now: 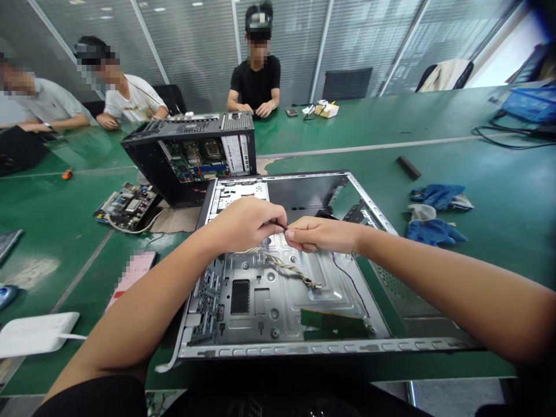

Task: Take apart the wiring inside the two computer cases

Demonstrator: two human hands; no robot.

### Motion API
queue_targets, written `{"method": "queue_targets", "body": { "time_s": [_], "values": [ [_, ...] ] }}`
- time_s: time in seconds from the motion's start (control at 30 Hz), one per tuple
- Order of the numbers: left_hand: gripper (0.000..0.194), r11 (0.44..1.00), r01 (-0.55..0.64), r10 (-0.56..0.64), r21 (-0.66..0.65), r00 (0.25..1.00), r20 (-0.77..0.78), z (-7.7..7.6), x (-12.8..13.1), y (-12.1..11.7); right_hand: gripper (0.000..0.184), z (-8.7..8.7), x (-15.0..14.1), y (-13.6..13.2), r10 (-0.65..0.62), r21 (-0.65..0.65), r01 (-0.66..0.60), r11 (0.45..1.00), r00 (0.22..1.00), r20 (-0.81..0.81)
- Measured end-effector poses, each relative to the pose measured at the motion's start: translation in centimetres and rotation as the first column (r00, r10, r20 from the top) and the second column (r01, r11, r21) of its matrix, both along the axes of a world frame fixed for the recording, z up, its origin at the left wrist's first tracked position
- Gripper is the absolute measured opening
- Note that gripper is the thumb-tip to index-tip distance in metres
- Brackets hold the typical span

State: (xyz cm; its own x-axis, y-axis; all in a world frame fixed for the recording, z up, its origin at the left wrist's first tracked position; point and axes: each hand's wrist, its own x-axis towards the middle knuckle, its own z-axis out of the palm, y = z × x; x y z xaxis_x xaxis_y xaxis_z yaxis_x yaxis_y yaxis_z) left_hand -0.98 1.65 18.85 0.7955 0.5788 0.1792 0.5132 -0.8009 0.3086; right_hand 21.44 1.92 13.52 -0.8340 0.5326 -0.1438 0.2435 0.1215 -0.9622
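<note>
Over an open computer case (pixel 278 349) lying on its side, my two hands meet fingertip to fingertip. My left hand (pixel 252 223) is closed in a pinch on a thin dark cable-like piece (pixel 278 223). Gripping the same piece from the other side, my right hand (pixel 325 233) has its fingers closed; what lies inside the grip is hidden. Below the hands, a twisted beige cable bundle (pixel 284 265) rests on the metal floor of the case. A thin dark wire (pixel 350 280) runs down the right part of the case.
Behind stands another computer case (pixel 186 124) with its motherboard exposed. A loose circuit board (pixel 130 205), a pink phone (pixel 134 272) and a white adapter (pixel 37 333) lie left. Blue gloves (pixel 438 211) and a dark bar (pixel 408 167) lie right. Several people sit across the green table (pixel 321 130).
</note>
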Motion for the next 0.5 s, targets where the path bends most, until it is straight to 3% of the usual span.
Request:
{"method": "queue_targets", "body": {
  "time_s": [0.27, 0.5],
  "values": [
    [0.017, 0.998, 0.033, -0.036, 0.052, 0.998, 0.055, -0.51, 0.02, 0.29, 0.044, -0.21, 0.01, 0.05, -0.015, -0.157, 0.003, 0.988, 0.997, -0.075],
    [0.018, 0.999, 0.035, -0.035, 0.034, 0.999, -0.016, -0.35, 0.05, 0.11, 0.052, 0.53, -0.22, -0.13, 0.014, 0.084, -0.016, 0.996, 0.999, 0.032]
  ]
}}
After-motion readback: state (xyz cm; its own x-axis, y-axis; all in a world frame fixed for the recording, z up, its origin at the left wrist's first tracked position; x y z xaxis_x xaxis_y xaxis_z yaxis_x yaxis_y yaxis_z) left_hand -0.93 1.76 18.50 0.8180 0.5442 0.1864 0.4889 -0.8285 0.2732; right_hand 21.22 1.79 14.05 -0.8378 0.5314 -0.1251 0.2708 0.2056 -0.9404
